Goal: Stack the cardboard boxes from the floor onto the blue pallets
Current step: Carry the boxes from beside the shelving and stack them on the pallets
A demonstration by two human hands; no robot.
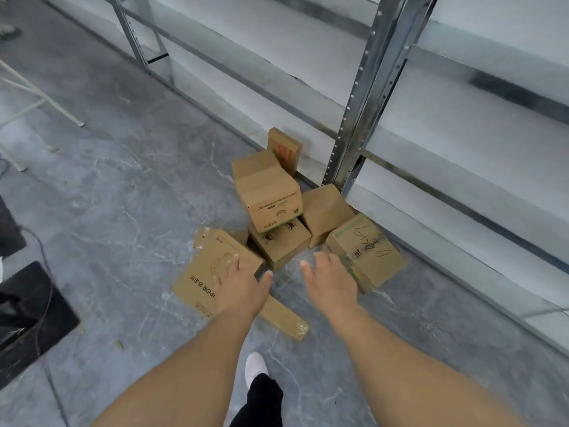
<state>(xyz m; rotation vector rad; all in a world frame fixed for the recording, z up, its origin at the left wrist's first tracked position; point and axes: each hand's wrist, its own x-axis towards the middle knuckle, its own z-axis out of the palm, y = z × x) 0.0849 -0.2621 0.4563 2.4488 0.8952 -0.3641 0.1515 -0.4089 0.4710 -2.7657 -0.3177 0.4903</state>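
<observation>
Under my left hand (238, 288) a flat cardboard box (209, 269) is lying on the floor (123, 195); its fingers are spreading wide, holding nothing. Beside my right hand (331, 283), equally wide and empty, a scribbled box (369, 251) is sitting, more boxes (271, 201) piling beyond.

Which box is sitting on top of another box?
The box with the green-edged label. It is perched, tilted, on the lower box in the middle of the pile. The other boxes all seem to rest on the floor.
</observation>
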